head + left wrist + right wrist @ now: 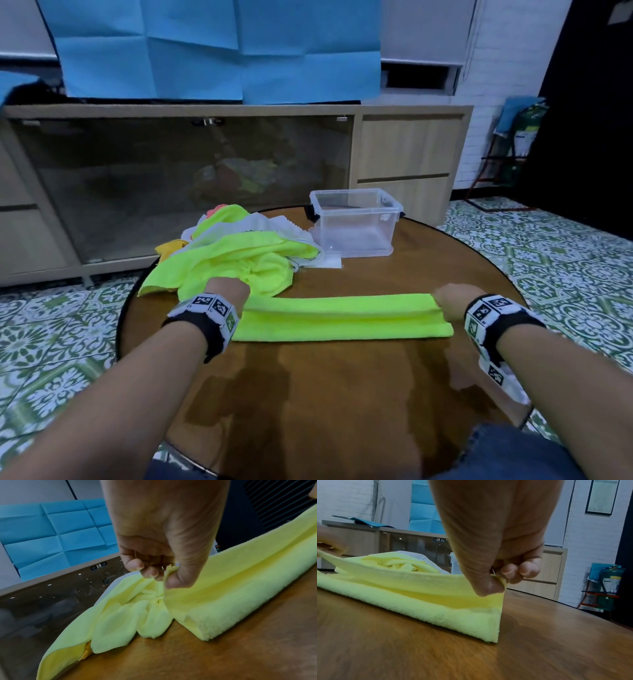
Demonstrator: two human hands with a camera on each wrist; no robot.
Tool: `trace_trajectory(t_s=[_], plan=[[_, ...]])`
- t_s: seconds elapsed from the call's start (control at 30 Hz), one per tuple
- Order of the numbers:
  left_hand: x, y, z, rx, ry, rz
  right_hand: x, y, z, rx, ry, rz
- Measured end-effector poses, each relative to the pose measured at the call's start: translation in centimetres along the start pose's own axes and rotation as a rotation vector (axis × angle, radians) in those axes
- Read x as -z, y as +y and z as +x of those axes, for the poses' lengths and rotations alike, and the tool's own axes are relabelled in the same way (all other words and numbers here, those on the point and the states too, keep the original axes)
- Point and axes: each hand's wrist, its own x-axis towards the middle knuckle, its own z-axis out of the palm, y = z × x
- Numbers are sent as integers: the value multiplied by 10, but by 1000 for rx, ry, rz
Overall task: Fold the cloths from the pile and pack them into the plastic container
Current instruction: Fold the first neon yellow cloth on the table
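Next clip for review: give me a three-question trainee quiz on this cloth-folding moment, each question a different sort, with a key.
1. True or false: the plastic container already holds a folded cloth.
2. Which hand pinches the yellow cloth? A) left hand only B) right hand only C) both
3. Fill in: the cloth pile lies to the ____ of the container in the head view.

Key: 1 false; 2 C; 3 left
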Motion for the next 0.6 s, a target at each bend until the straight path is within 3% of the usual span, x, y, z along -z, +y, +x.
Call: trace_trajectory(t_s=[0.27, 0.43, 0.6], plan=[[-12, 6, 13, -44, 68, 25, -10, 0, 14, 10, 65, 55], [-23, 18, 16, -47, -45, 29, -18, -8, 17, 60, -74, -52], [-19, 15, 14, -31, -23, 8, -15, -7, 15, 65, -68, -73]])
